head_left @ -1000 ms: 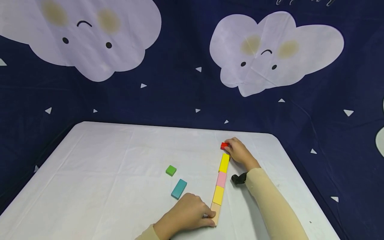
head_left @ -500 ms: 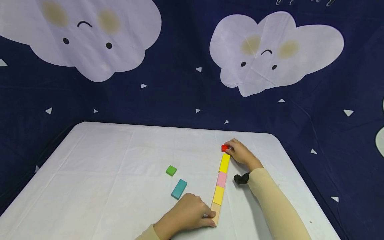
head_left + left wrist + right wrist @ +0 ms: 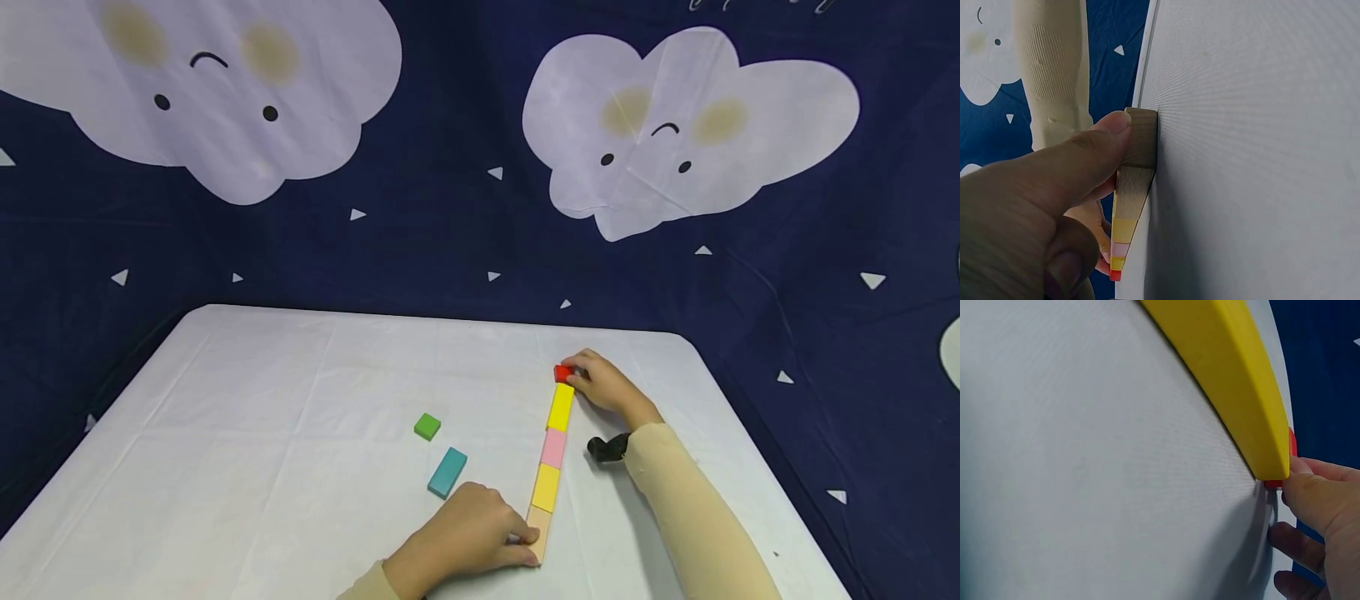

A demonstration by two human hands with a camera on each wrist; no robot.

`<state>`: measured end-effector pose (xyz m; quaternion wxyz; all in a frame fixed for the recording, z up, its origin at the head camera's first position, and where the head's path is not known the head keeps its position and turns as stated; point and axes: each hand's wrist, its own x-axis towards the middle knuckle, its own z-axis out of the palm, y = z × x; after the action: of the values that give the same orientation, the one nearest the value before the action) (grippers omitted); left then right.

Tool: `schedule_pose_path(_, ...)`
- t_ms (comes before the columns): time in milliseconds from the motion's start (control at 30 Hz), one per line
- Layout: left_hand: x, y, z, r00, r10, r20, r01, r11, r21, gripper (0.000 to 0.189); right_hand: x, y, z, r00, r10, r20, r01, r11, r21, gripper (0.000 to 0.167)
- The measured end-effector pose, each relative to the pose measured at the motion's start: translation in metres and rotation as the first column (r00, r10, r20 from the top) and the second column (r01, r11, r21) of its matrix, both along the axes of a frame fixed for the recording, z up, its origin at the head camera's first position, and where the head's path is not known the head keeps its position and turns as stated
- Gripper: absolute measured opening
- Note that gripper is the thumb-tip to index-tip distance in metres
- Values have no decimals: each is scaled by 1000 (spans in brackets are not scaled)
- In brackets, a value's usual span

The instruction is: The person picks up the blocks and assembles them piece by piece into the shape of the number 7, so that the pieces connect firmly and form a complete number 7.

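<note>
A straight row of blocks runs away from me on the table. At its near end, my left hand [image 3: 472, 533] holds the plain wooden block [image 3: 540, 527] between thumb and fingers; the left wrist view shows the thumb on its end. Beyond it lie a yellow block [image 3: 545, 488], a pink block [image 3: 553, 448] and a brighter yellow block [image 3: 560, 407]. My right hand [image 3: 606, 385] pinches a small red block [image 3: 562, 373] right at the far end of that yellow one. In the right wrist view the yellow block [image 3: 1235, 394] covers most of the red one.
Left of the row lie a small green block [image 3: 427, 427] and a teal block [image 3: 447, 472], the latter close to my left hand. The white-covered table [image 3: 262, 433] ends at a dark blue cloth [image 3: 450, 242] with printed clouds.
My right hand has drawn the red block slightly toward me and to the right, up to the end of the row. My left hand has stayed on the wooden block.
</note>
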<state>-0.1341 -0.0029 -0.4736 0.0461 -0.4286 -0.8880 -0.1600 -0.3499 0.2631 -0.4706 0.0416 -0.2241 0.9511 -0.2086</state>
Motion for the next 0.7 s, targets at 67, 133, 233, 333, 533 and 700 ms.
schedule_pose_path(67, 0, 0, 0, 1000, 2, -2, -2, 1000, 0, 25, 1, 0, 1, 1000, 0, 5, 0, 1000, 3, 30)
schedule_pose_path(133, 0, 0, -1, 1000, 5, -6, -5, 1000, 1, 25, 2, 0, 2, 1000, 8, 1, -8, 1000, 6, 30)
schedule_pose_path(233, 0, -1, -1, 1000, 8, -13, -8, 1000, 5, 24, 4, 0, 4, 1000, 9, 6, -9, 1000, 13, 30)
schedule_pose_path(333, 0, -1, -1, 1000, 10, -19, -10, 1000, 10, 24, 6, 0, 5, 1000, 10, 15, -10, 1000, 17, 30)
schedule_pose_path(533, 0, 0, -1, 1000, 11, -22, -11, 1000, 6, 23, 7, 1, 7, 1000, 14, 24, -14, 1000, 15, 30)
schedule_pose_path(700, 0, 0, -1, 1000, 13, -15, -12, 1000, 9, 24, 9, 3, 6, 1000, 8, 27, -8, 1000, 8, 31)
